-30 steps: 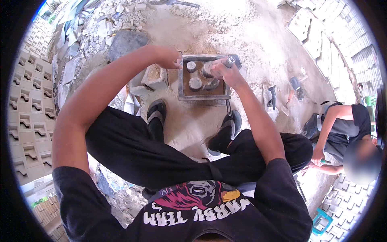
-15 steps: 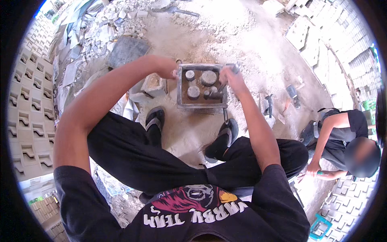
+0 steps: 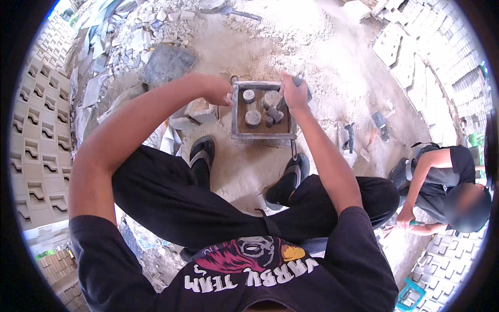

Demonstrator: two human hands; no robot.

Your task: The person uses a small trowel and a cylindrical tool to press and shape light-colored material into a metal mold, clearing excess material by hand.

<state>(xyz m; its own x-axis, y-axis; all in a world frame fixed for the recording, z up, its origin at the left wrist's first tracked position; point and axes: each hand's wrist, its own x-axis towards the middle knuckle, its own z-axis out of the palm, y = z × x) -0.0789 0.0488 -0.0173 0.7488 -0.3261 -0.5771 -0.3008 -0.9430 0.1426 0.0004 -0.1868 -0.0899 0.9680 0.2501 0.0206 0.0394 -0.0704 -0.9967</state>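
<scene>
A shallow rectangular metal moulding frame point(image 3: 265, 136) filled with brown sand sits on the ground between my feet. Several round grey plugs point(image 3: 253, 119) stand in the sand. At the frame's upper left corner, my left hand point(image 3: 221, 93) is closed, fingers against its left wall. My right hand point(image 3: 294, 95) is wrapped round a grey hammer-like tool, over the frame's upper right corner. The tool's dark head point(image 3: 276, 113) appears low among the plugs at the right; its exact contact is unclear. Metal loops stick out at two frame corners.
Pale rubble point(image 3: 161, 31) and a dark flat slab point(image 3: 167, 65) lie at the far left. Patterned blocks point(image 3: 39, 145) are stacked at left. A crouching person point(image 3: 436, 171) is at right, near loose tools point(image 3: 349, 136). Powdery ground spreads beyond the frame.
My right hand has shifted slightly left and up, with the tool's tilt changed. My left hand remains at the frame's left wall. The whole view has shifted a little.
</scene>
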